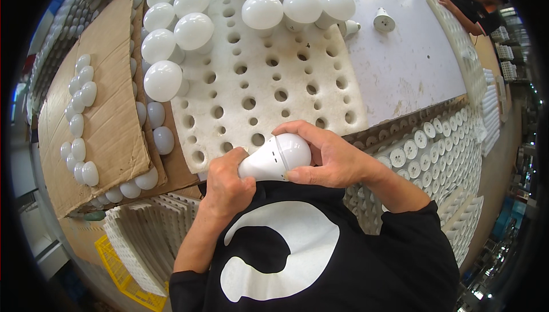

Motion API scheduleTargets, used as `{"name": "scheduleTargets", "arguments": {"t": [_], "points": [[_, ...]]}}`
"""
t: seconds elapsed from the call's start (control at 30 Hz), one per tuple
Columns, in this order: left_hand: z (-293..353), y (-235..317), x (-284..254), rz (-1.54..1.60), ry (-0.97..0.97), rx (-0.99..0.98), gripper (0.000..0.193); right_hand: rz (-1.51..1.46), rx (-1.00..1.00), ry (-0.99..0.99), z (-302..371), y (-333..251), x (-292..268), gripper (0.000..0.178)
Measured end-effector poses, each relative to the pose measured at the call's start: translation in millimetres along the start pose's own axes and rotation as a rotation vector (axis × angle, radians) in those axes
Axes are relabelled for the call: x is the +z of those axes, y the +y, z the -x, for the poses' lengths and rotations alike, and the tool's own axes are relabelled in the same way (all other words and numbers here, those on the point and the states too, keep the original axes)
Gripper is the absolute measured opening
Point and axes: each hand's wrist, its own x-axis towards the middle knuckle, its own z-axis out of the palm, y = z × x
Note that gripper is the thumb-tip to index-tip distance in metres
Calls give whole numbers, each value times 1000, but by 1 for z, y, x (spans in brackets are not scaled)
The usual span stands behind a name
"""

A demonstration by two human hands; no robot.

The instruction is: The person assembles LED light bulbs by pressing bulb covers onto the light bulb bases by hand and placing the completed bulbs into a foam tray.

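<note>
Between my two hands, close to my chest, lies a white light bulb (264, 162), tilted on its side with its dome to the right. My left hand (230, 179) is closed round the narrow base end, hiding the cap. The fingers and thumb of my right hand (327, 155) grip the round dome (295, 148) near the seam where it meets the body. Just beyond my hands is a white foam tray (266, 86) with rows of holes. Several finished-looking bulbs (162, 81) stand dome-up in its left and far rows.
On the white table (400, 66) to the right stands a bulb body without a dome (384, 20). Cardboard (94, 100) at left carries loose white domes (78, 126). Packed bulb bodies (423, 146) fill trays at right. A yellow crate (120, 272) sits low left. Another person's hand (443, 0) works far right.
</note>
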Motion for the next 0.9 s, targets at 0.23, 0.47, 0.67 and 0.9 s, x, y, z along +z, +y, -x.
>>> {"name": "scheduleTargets", "arguments": {"t": [0.23, 0.47, 0.67, 0.9], "points": [[5, 6, 1, 7, -10, -10, 25, -234, -32, 133, -11, 12, 14, 52], [8, 9, 2, 50, -68, -122, 22, -410, 17, 169, -16, 24, 22, 45], [7, 20, -2, 85, -144, -235, 15, -320, 36, 215, -15, 33, 20, 40], [2, 29, -8, 178, -199, -459, 4, -171, -21, 246, -19, 23, 24, 40]]}}
